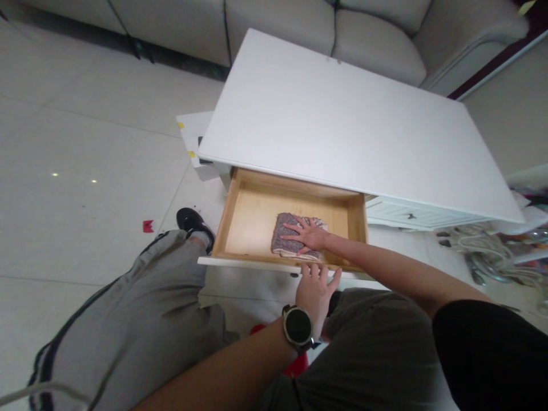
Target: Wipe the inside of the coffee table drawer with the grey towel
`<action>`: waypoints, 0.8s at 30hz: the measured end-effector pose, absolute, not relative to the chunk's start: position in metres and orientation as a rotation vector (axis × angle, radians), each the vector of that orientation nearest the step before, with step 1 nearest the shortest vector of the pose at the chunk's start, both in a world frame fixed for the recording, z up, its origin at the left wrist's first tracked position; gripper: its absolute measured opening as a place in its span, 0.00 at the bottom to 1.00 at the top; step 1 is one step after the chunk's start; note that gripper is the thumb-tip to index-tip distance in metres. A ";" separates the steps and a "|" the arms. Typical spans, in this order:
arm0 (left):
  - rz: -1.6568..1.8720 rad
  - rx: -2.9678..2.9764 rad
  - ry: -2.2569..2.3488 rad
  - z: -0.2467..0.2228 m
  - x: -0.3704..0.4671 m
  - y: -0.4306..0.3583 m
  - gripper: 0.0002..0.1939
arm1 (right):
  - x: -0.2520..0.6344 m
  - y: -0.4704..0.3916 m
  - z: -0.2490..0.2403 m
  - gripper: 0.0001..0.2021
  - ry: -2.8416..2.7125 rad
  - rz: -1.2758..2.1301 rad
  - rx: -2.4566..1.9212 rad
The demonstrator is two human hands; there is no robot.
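A wooden drawer [252, 225] is pulled out from the white coffee table [355, 131]. Inside it, right of its middle, lies a folded grey-brown cloth [283, 240] with a pale edge. My right hand [310, 235] lies flat on this cloth with its fingers spread, covering part of it. At the drawer's white front [248, 262], my left hand [314, 291], with a watch on the wrist, has its fingers hooked over the top edge, near a small dark knob [294, 275].
Behind the table stands a grey sofa [278, 28]. A white box [199, 128] with yellow tabs is by the table's left end. My knees flank the drawer. A red scrap [148, 226] lies on the tiled floor; coiled cables [483, 245] lie at the right.
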State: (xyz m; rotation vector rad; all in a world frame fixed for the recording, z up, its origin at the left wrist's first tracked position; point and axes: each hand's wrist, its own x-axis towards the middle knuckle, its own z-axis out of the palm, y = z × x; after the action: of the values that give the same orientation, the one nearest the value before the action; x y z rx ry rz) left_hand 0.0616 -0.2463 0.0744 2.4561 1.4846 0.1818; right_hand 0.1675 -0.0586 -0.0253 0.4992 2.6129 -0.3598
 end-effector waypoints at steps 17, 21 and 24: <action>0.038 2.528 1.438 0.068 0.062 -0.245 0.26 | 0.047 0.028 -0.038 0.36 2.746 -0.384 0.739; 0.075 2.493 1.450 0.070 0.061 -0.245 0.24 | 0.110 0.037 -0.035 0.35 2.675 -0.396 0.753; 0.101 2.498 1.490 0.071 0.061 -0.246 0.25 | 0.171 0.031 -0.023 0.35 2.520 -0.375 0.868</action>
State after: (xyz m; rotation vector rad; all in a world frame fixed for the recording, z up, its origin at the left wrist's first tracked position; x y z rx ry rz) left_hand 0.0614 -0.2462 0.0708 2.4979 1.4902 0.1011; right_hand 0.1715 0.0306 -0.0232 0.8682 2.5202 -0.3753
